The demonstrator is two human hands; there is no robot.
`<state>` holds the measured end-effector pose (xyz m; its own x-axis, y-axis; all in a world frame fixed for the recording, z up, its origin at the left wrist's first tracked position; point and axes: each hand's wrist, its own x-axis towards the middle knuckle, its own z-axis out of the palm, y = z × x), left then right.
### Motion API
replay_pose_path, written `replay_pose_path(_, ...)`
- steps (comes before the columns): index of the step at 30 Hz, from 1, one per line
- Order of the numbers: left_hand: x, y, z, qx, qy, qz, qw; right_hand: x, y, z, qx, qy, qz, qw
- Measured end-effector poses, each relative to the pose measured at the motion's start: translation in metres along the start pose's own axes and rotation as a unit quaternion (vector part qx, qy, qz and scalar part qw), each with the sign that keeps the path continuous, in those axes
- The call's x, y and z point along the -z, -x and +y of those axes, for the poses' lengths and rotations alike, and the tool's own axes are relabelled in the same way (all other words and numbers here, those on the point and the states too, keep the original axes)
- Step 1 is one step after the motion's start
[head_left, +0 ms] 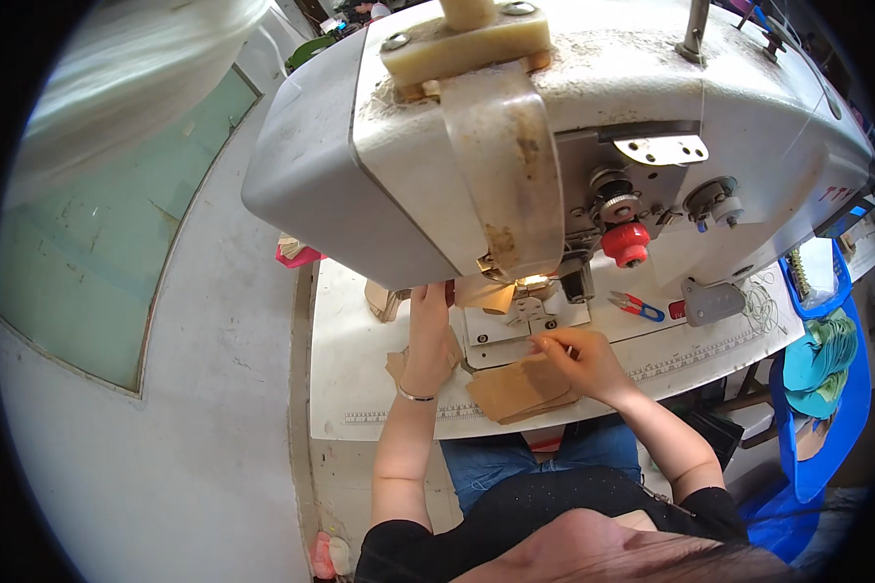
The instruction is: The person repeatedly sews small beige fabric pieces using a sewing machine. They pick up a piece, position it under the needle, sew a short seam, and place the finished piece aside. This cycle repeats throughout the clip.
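A large white sewing machine (306, 160) stands over the white work table. My left hand (428, 335) reaches up at the left of its needle area, fingertips hidden by the machine head. Next to those fingers a tan piece (484, 294) lies under the lit needle area. My right hand (585, 361) is just in front of the metal needle plate (486, 326), its fingers curled and thumb and forefinger together; whether anything is between them does not show. Below that hand, a small stack of flat tan pieces (517, 391) lies at the table's front edge. More tan pieces (396, 364) lie beside my left wrist.
Red-and-blue thread snips (638, 307) lie right of the needle plate. A printed ruler strip (695, 356) runs along the table's front. Loose thread (763, 309) is tangled at the right. Blue bins (851, 389) with green pieces (819, 360) stand farther right. A wall (219, 389) rises at the left.
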<state>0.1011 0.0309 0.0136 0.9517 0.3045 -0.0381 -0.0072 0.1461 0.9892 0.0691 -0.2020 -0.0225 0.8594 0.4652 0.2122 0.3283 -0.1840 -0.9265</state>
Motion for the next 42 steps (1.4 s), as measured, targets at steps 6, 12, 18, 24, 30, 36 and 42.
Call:
replay_pose_path(6, -0.001, 0.026, 0.020, -0.073, 0.085, -0.078, 0.991, -0.022, 0.014, 0.026, 0.153, 0.351, -0.003, 0.924)
replay_pose_path(12, 0.100, 0.072, -0.012, -0.096, -0.001, 0.054, 0.994, -0.029, 0.022, 0.041, 0.138, 0.315, 0.004, 0.939)
replay_pose_path(18, 0.139, 0.089, -0.085, -0.103, -0.232, 0.184, 0.950, -0.032, 0.022, 0.039, 0.183, 0.309, 0.035, 0.933)
replay_pose_path(24, 0.071, 0.104, -0.057, -0.323, -0.451, 0.174, 0.813, -0.022, 0.021, 0.053, 0.193, 0.273, 0.036, 0.942)
replay_pose_path(30, 0.021, 0.118, -0.094, -0.299, -0.530, -0.047, 0.792, -0.021, 0.019, 0.046, 0.221, 0.317, 0.013, 0.922)
replay_pose_path(36, 0.019, 0.122, -0.094, -0.346, -0.471, -0.007, 0.811, -0.018, 0.020, 0.047, 0.215, 0.310, 0.021, 0.926)
replay_pose_path(42, 0.030, 0.115, -0.098, -0.345, -0.435, -0.027, 0.831, -0.020, 0.020, 0.024, 0.177, 0.242, 0.088, 0.950)
